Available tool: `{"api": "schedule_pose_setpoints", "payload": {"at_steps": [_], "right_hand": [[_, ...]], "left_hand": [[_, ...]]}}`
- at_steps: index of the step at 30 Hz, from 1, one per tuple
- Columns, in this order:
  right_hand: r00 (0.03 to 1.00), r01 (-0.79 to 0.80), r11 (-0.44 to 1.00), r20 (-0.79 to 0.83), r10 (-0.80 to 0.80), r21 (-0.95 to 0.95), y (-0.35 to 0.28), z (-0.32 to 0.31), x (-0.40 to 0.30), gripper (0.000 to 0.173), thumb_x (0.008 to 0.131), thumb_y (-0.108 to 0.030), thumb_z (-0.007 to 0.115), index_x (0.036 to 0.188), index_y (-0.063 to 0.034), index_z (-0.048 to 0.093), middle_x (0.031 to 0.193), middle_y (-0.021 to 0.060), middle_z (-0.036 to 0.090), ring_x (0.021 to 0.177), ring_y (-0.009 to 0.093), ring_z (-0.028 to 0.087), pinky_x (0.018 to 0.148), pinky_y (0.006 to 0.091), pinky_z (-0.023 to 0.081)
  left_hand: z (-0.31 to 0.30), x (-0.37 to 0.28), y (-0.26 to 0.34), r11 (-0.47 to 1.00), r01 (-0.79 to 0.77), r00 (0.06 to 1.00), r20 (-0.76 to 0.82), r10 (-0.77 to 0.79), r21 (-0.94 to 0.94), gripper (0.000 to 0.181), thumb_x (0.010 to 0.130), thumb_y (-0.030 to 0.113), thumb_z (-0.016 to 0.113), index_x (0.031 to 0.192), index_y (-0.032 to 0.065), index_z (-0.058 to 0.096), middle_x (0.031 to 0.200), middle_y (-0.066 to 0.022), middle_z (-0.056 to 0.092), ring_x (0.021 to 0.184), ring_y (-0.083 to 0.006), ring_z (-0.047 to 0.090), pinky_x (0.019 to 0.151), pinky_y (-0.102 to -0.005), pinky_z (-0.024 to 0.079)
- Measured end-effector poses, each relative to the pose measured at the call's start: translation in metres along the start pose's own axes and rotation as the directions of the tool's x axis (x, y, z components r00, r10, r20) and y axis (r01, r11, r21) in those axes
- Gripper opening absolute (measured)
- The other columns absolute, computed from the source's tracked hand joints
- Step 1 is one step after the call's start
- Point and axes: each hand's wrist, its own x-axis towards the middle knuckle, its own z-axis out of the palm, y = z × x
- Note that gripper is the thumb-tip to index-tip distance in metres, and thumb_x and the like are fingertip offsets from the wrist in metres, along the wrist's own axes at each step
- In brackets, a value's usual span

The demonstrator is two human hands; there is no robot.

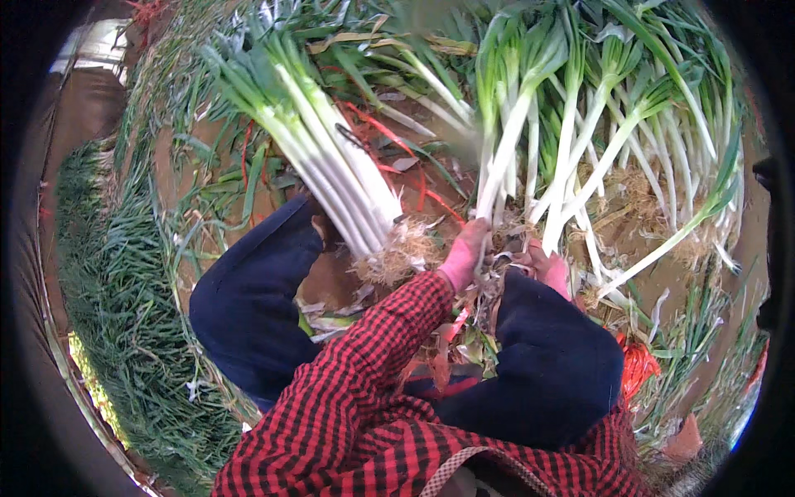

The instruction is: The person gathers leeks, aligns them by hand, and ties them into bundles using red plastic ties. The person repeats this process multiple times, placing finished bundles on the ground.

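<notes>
My left hand, in a pink glove or cuff, is closed around the lower white stem of a leek-like green onion, close to its roots. Just to the right, my right hand is at the root ends of more stalks beside my knee; its fingers are partly hidden, and its grip is unclear. Left of my hands lies a neat bundle of thick green onions, roots toward me, with a dark tie across part of it.
A large pile of green onions lies at the right, roots toward me. Red plastic strips lie behind the bundle. A red-orange bundle of plastic sits by my right knee. Dense rows of green leaves cover the left side.
</notes>
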Motion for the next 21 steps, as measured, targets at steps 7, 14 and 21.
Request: {"api": "schedule_pose_setpoints", "payload": {"at_steps": [7,14,21], "right_hand": [[0.993,-0.096,0.995,0.07,0.095,0.015,-0.025,0.011,-0.038,0.043,0.1,-0.031,0.056,0.12,0.0064,0.053,0.093,0.0225,0.07,0.057,0.025,0.066,0.049,0.0298,0.05],[0.901,0.237,0.912,0.426,-0.078,-0.334,-0.069,0.014,-0.068,0.032,0.094,-0.011,0.053,0.121,0.0049,0.06,0.099,0.0183,0.072,0.076,0.022,0.072,0.063,0.0316,0.059],[0.657,0.663,0.21,0.693,0.297,-0.719,-0.04,0.045,-0.034,0.042,0.1,-0.038,0.046,0.1,-0.0035,0.069,0.089,0.0231,0.067,0.078,0.039,0.066,0.074,0.0445,0.053]], "left_hand": [[0.022,-0.074,0.023,0.995,-0.103,0.986,0.128,0.103,-0.002,0.032,0.099,0.036,0.057,0.119,0.0107,0.054,0.083,0.0013,0.055,0.064,-0.0094,0.054,0.057,-0.0239,0.047],[0.003,-0.061,0.002,0.963,0.136,0.955,0.289,-0.065,-0.233,0.053,0.096,0.058,0.052,0.104,0.0078,0.064,0.081,-0.0022,0.063,0.064,-0.0155,0.059,0.057,-0.0297,0.05],[0.0,-0.032,0.005,0.979,0.194,0.975,0.102,-0.2,0.064,0.023,0.091,0.02,0.067,0.104,0.0026,0.063,0.085,-0.0041,0.065,0.075,-0.0199,0.064,0.067,-0.033,0.054]]}}
